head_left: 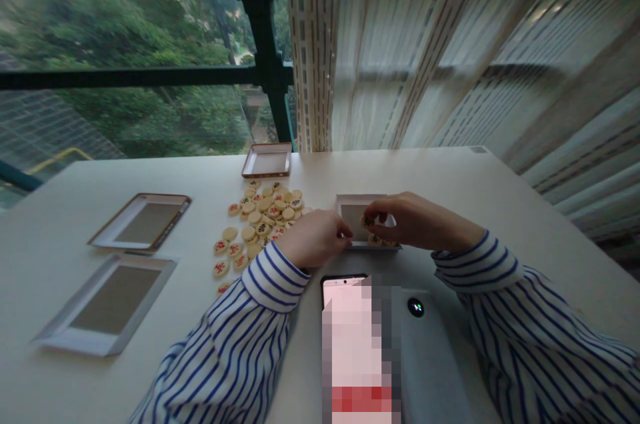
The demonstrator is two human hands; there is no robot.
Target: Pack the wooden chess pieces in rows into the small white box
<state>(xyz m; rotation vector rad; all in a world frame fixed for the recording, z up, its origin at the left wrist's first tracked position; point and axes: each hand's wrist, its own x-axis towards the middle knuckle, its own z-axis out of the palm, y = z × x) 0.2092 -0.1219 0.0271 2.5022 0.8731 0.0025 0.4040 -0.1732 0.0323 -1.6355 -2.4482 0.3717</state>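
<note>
My right hand [413, 221] pinches a round Chinese chess piece [367, 221] over a shallow white box [367, 199] with a grey-brown bottom. Inside that box, other pieces [375, 239] lie along the near right side, under my fingers. At the box's near left corner, my left hand [320, 237] is closed with its fingertips on the edge; the hand hides part of that corner. A loose heap of cream chess pieces [263, 216], marked in red or black, spreads to the left of my left hand. Some lie face down.
Left on the white table [195, 371] are a brown-rimmed tray [103, 235] and a white box [50, 337]. Another brown-rimmed tray [287, 161] stands at the far edge. A lit phone [345, 317] and a grey device [433, 344] lie between my forearms. Curtain [370, 77] and window stand behind.
</note>
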